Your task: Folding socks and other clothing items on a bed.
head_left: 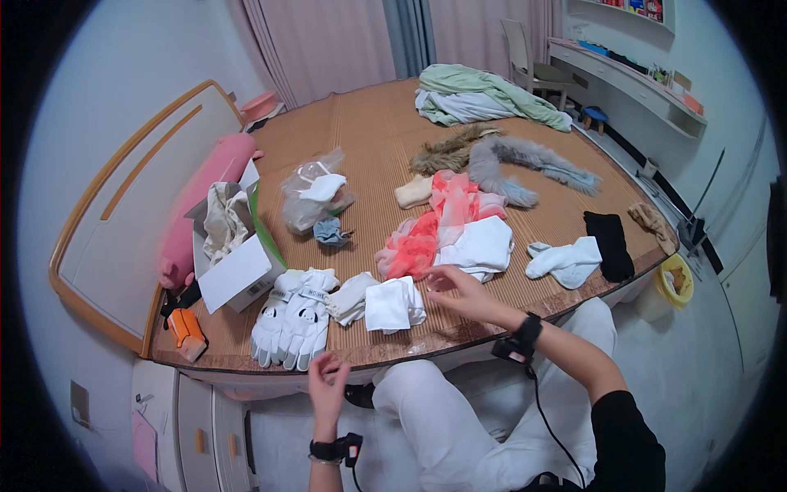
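Observation:
My left hand (329, 384) is in front of the bed's near edge, just below a pair of white gloves (288, 324) with dark patches. Its fingers are loosely bent and apart, holding nothing. Over the bed, my right hand (461, 291) reaches in from the right with open, slightly curved fingers and nothing in them. It is nearest to a folded white cloth (388, 307) on its left and the red-and-pink sheer scarf (414, 244) beyond. A stack of white folded fabric (479, 246) lies beside the scarf. Between the gloves and the folded cloth rests a cream knitted piece (351, 298).
An open white box (238, 281) holding cream fabric stands at left, near an orange item (188, 332). Farther back lie a clear plastic bag (303, 205) and a grey furry scarf (492, 168). White socks (566, 262) and black fabric (607, 246) are at right, above a bin (666, 291).

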Tool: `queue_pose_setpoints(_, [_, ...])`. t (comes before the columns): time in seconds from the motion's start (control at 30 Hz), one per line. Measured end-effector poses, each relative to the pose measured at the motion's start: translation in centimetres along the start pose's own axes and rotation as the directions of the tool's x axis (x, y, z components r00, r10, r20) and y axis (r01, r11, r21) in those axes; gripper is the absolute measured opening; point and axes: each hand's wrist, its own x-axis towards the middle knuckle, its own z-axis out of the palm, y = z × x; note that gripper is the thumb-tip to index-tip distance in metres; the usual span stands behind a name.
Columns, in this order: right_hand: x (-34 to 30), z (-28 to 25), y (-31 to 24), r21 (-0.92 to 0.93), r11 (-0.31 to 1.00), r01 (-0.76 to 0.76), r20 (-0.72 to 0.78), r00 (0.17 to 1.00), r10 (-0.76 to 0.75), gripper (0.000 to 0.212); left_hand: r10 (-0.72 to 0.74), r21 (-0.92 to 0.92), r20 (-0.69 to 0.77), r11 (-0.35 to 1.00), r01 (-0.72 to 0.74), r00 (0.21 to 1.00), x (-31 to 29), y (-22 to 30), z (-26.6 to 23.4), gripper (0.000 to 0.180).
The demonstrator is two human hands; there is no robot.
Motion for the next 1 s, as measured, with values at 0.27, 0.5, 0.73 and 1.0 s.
queue_pose_setpoints(0.27, [-9.8,-8.9,-4.2,0.341,0.925,-0.167,-0.107,0.971,0.215,0.037,0.434,0.610,0.200,0.647,-0.458,0.879,1.0,5.6,9.0,0.068])
queue_pose_setpoints(0.5, [-17.0,-15.6,-4.4,0.404,0.908,-0.112,-0.357,0.894,0.270,0.034,0.370,0.476,0.117,0.794,-0.378,0.922,2.7,4.6,11.5,0.052])
queue_pose_setpoints(0.73, [-18.2,-16.5,-2.8,0.388,0.912,-0.134,-0.400,0.867,0.298,0.033,0.481,0.617,0.033,0.680,-0.397,0.876,3.5,4.4,11.9,0.047])
queue_pose_setpoints(1.0, [-16.7,-12.1,-2.9,0.441,0.884,-0.157,-0.335,0.885,0.324,0.033,0.468,0.508,0.026,0.755,-0.415,0.883,3.0,5.7,9.3,0.057])
